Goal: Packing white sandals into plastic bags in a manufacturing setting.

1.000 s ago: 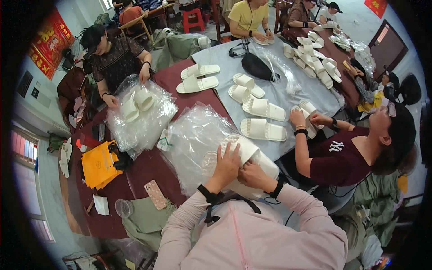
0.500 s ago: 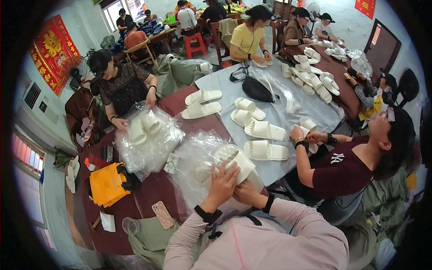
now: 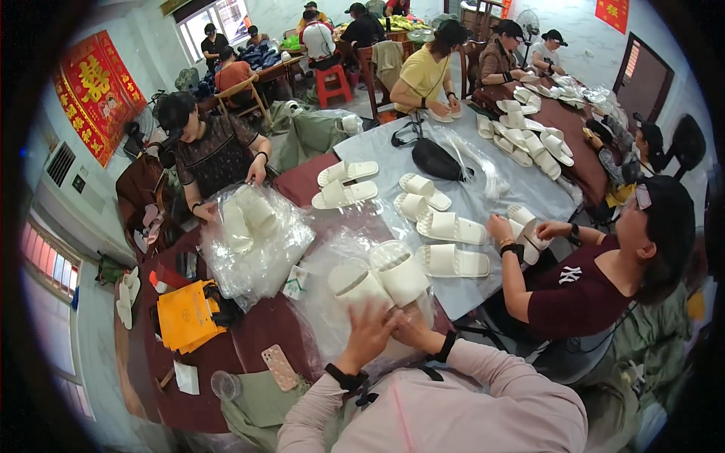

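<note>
Two white slippers lie side by side on clear plastic bags right in front of me: a left slipper and a right slipper. My left hand is somewhat blurred, its fingers stretched out and spread over the near part of the left slipper. Beside it, touching or nearly so, my right hand has its fingers curled at the near end of the right slipper. What those fingers pinch is hidden. Black bands circle both my wrists.
More slippers lie on the grey sheet to the right, near a black pouch. Co-workers sit around; one on the left handles bagged slippers. Orange bags, a phone and a plastic cup lie at left.
The slipper under my hands has been set beside the other, so both now lie side by side. My left hand has slid down toward the near end. My view has shifted slightly.
</note>
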A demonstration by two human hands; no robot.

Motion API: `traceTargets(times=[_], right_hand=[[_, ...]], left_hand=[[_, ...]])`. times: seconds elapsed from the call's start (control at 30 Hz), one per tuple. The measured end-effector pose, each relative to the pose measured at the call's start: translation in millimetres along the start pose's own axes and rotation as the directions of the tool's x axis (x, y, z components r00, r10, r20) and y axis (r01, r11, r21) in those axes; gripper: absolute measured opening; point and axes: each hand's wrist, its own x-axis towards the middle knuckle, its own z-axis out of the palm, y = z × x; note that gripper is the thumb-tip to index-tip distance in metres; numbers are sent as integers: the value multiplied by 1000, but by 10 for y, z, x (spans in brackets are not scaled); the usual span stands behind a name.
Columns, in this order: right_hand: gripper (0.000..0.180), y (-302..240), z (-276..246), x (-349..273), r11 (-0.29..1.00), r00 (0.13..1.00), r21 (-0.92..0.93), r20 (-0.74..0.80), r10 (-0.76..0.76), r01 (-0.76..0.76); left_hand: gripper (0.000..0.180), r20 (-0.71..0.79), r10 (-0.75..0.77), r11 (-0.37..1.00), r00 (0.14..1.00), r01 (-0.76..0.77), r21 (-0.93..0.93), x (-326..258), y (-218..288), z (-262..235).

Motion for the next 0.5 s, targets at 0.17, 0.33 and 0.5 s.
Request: traceTargets(times=[0.17,0.33,0.5], right_hand=[[35,-88,-39,124,974,975,39,-18,222,-221],[36,-29,178,208,944,940,80,-99,328,-321],[34,37,310,266,924,922,-73,-131,364,-375]], left_hand=[[66,-187,-660,725,728,551,-414,-89,-166,-110],[59,149,-646,613,749,625,-483,-268,-169,-35],[62,345,-603,598,719,694,-400,-481,-1,-130]])
